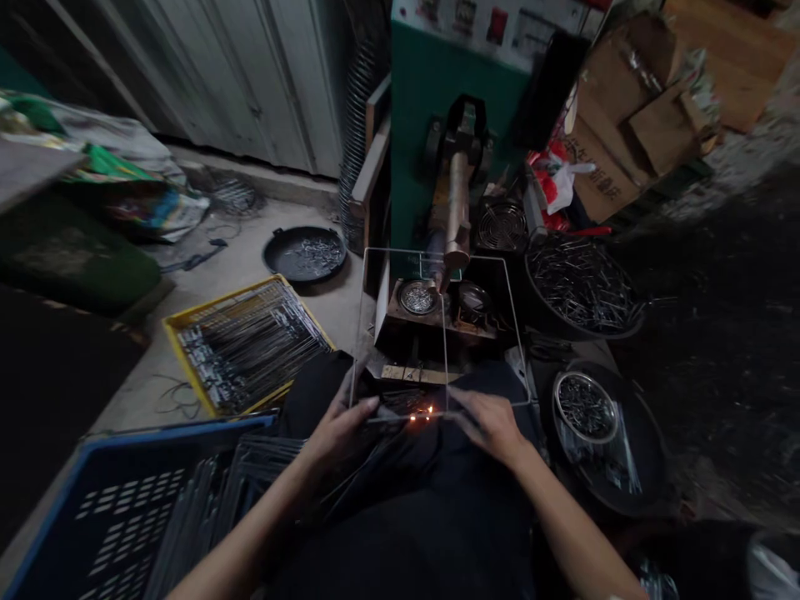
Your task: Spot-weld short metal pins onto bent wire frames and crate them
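Note:
A thin rectangular wire frame with a middle crosswire spans the space before the green welding machine. My left hand pinches its near left corner, thumb toward the middle. Along the near side, my right hand has its fingers closed on the wire close to the crosswire. The far side of the frame passes by the copper-coloured electrode arm, where a small bent wire piece shows. Bright orange sparks glow between my hands, above my dark-clothed lap.
Small metal pieces fill a round dish below the electrode. At left are a black pan, a yellow crate of wire parts and a blue crate of frames. Right of me stand a bowl of wire pieces and a black basin.

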A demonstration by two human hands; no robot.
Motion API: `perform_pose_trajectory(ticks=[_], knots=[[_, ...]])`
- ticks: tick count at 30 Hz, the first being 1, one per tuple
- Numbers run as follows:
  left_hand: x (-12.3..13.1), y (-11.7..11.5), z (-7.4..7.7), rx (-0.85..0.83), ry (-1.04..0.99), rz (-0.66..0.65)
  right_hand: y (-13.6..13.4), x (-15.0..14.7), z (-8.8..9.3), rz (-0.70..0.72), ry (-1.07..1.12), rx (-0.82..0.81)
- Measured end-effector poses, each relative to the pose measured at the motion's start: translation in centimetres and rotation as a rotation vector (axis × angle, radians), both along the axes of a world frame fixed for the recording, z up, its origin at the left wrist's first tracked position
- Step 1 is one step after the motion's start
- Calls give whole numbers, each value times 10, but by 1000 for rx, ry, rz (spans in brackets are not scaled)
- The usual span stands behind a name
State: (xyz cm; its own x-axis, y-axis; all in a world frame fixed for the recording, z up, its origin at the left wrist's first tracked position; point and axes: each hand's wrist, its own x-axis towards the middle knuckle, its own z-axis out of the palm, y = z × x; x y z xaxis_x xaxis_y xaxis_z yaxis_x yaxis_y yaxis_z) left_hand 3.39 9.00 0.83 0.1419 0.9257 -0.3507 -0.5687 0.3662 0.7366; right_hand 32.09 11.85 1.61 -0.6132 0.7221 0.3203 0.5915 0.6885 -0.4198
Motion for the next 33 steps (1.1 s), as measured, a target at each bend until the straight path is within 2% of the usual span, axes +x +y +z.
perform_pose_trajectory(ticks=[3,7,11,17,23,30,33], knots=[[-7,53,0,139,0,-5,46,-5,6,-143,-42,-19],[-19,127,-5,277,-70,-74,117,-10,26,-270,-41,-13],[-28,173,-5,340,-69,-99,165,-10,35,-301,-11,-10],[-32,195,2,383,-48,-91,192,-11,31,-330,70,-62],[-34,211,-3,367,-33,-88,198,-14,32,-351,81,-28],[-38,213,-1,371,-21,-105,199,-16,29,-345,76,18],[-40,211,-1,353,-19,-123,197,-5,26,-381,113,79]])
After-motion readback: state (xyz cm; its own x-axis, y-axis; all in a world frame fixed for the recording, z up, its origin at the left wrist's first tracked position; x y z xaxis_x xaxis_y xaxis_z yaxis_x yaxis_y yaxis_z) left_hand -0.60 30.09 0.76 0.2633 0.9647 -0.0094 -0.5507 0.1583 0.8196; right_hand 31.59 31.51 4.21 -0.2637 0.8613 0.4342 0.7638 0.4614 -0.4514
